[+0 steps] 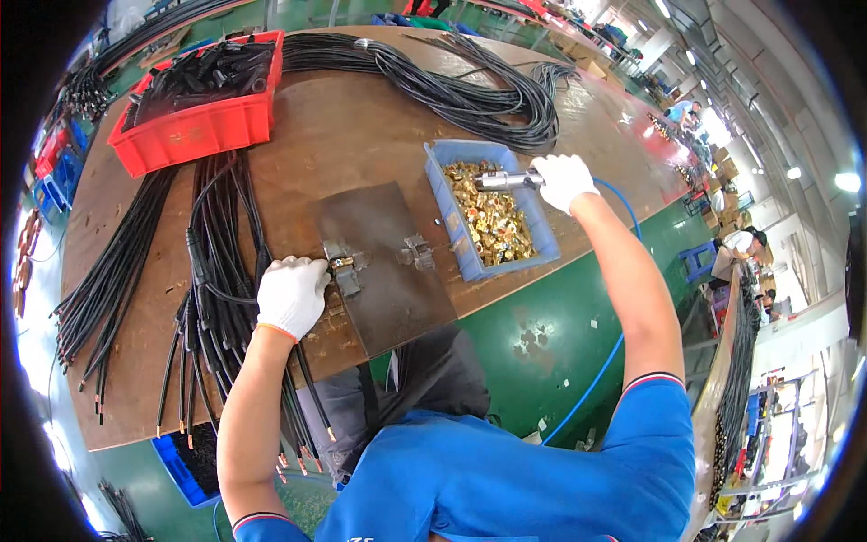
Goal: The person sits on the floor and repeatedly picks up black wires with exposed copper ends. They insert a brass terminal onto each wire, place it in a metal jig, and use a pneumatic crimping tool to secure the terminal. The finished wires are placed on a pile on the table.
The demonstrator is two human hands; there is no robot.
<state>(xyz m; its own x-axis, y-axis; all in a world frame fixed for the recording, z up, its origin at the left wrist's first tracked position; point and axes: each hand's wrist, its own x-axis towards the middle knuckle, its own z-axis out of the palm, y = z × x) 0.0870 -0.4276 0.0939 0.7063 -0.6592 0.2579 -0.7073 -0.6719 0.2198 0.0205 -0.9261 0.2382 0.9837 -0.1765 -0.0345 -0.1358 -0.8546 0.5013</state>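
Note:
My left hand point(293, 296), in a white glove, is closed with its fingertips on a small brass fitting point(341, 262). That fitting sits against a metal clamp block point(349, 282) on a dark metal plate point(397, 303). A second metal block point(417, 254) is fixed farther right on the plate. My gloved right hand point(564, 183) grips a silver air screwdriver point(508, 181), held level above a blue bin point(461, 259) of brass fittings point(495, 221). Black cables point(217, 262) with bare copper ends lie beside and under my left forearm.
A red crate point(194, 135) full of black parts stands at the back left. Bundled black cables point(452, 86) lie across the brown table's point(339, 135) far side. A blue air hose point(623, 348) hangs right of the table. A blue stool point(698, 260) and other people are farther off.

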